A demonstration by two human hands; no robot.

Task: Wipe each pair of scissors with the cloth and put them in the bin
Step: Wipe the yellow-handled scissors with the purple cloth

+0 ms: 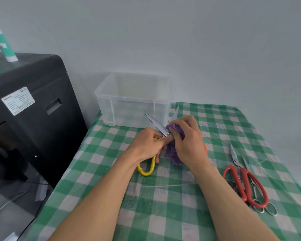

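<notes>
Yellow-handled scissors are spread open above the checked table. My left hand grips their handles near the pivot, and one bare blade points up and left toward the bin. My right hand holds a purple cloth pinched around the other blade, whose tip sticks out above my fingers. The clear plastic bin stands at the table's back left, with nothing visible inside. Red-handled scissors lie shut on the right side of the table.
Small all-metal scissors lie partly under the red pair. An orange handle peeks out behind my right hand. A black machine stands left of the table. The green checked tablecloth covers the table, and a grey wall is behind.
</notes>
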